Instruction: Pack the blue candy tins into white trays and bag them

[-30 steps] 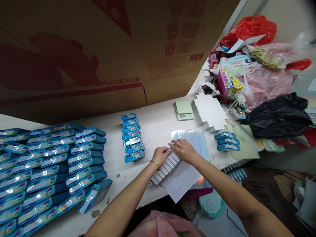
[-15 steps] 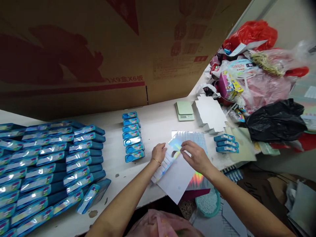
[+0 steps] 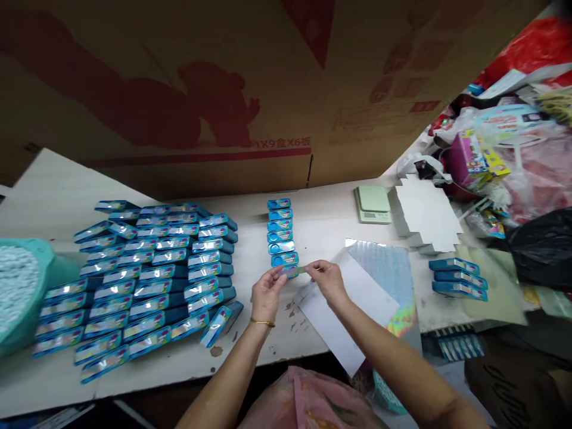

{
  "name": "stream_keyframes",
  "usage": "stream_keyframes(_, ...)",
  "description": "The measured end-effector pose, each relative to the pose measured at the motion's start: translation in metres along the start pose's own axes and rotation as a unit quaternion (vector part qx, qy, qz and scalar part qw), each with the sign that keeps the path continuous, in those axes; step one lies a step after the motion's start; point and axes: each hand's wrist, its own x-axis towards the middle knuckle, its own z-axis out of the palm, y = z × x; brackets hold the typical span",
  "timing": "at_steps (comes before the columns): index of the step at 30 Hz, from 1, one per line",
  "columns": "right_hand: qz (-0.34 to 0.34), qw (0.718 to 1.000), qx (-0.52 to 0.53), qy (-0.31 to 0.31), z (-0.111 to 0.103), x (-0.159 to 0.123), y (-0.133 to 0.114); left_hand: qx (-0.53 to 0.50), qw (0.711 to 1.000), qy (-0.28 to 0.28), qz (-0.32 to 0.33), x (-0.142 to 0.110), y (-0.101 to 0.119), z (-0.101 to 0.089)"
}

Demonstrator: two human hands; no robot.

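My left hand (image 3: 267, 292) and my right hand (image 3: 328, 279) pinch the two ends of a small shiny holographic sticker strip (image 3: 295, 271), held just above the white table (image 3: 322, 223). It hovers over the near end of a short column of blue boxes (image 3: 280, 232). Right under my right hand lies a white backing sheet (image 3: 353, 310) on top of a holographic sticker sheet (image 3: 388, 268). A gold bracelet circles my left wrist.
Many blue boxes (image 3: 147, 274) lie in rows on the left. Three more blue boxes (image 3: 458, 277) sit at the right, beyond them flat white cartons (image 3: 424, 214) and a green scale (image 3: 372, 204). A teal basin (image 3: 22, 292) is far left; bags pile up at right; a cardboard wall stands behind.
Both hands peeled a sticker strip off the sheet and carried it left toward the short column of boxes. The view swung left, bringing the teal basin into sight.
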Motion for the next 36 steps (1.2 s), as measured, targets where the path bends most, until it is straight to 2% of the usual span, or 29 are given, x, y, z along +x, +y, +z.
stream_keyframes(3, -0.103, 0.992, -0.076, 0.015, 0.03, -0.001, 0.01, 0.047, 0.998, 0.033, 0.027, 0.008, -0.009, -0.028)
stream_keyframes(6, -0.176, 0.969, -0.17, 0.031, 0.045, -0.001, 0.019, 0.079, 0.994, 0.057, 0.048, 0.017, -0.021, -0.041)
stream_keyframes(14, -0.217, 0.925, -0.311, 0.03, 0.054, 0.004, 0.034, 0.146, 0.986, 0.05, 0.058, 0.03, -0.036, -0.049)
stream_keyframes(18, -0.239, 0.863, -0.444, 0.028, 0.051, 0.004, 0.033, 0.145, 0.988, 0.04, 0.042, 0.034, -0.041, -0.044)
stream_keyframes(21, -0.29, 0.79, -0.54, -0.019, 0.043, 0.0, 0.031, 0.185, 0.982, 0.034, 0.035, 0.036, -0.043, -0.041)
stream_keyframes(23, -0.329, 0.736, -0.586, -0.082, 0.036, -0.002, 0.029, 0.23, 0.972, 0.029, 0.045, 0.034, -0.044, -0.044)
stream_keyframes(25, -0.35, 0.709, -0.599, -0.129, 0.027, -0.001, 0.028, 0.27, 0.96, 0.04, 0.071, 0.027, -0.044, -0.047)
stream_keyframes(27, -0.35, 0.724, -0.581, -0.126, 0.012, 0.004, 0.025, 0.289, 0.95, 0.062, 0.101, 0.015, -0.04, -0.047)
stream_keyframes(29, -0.342, 0.748, -0.562, -0.088, -0.013, 0.014, 0.023, 0.289, 0.948, 0.049, 0.124, -0.003, -0.035, -0.039)
stream_keyframes(31, -0.337, 0.746, -0.57, -0.067, -0.044, 0.025, 0.025, 0.283, 0.947, -0.02, 0.15, -0.021, -0.029, -0.02)
stream_keyframes(33, -0.337, 0.717, -0.603, -0.091, -0.076, 0.032, 0.034, 0.292, 0.933, -0.108, 0.179, -0.032, -0.027, 0.007)
stream_keyframes(35, -0.339, 0.689, -0.631, -0.111, -0.102, 0.031, 0.05, 0.32, 0.911, -0.169, 0.197, -0.032, -0.033, 0.038)
stream_keyframes(36, -0.344, 0.684, -0.635, -0.103, -0.111, 0.028, 0.061, 0.339, 0.901, -0.185, 0.196, -0.027, -0.038, 0.053)
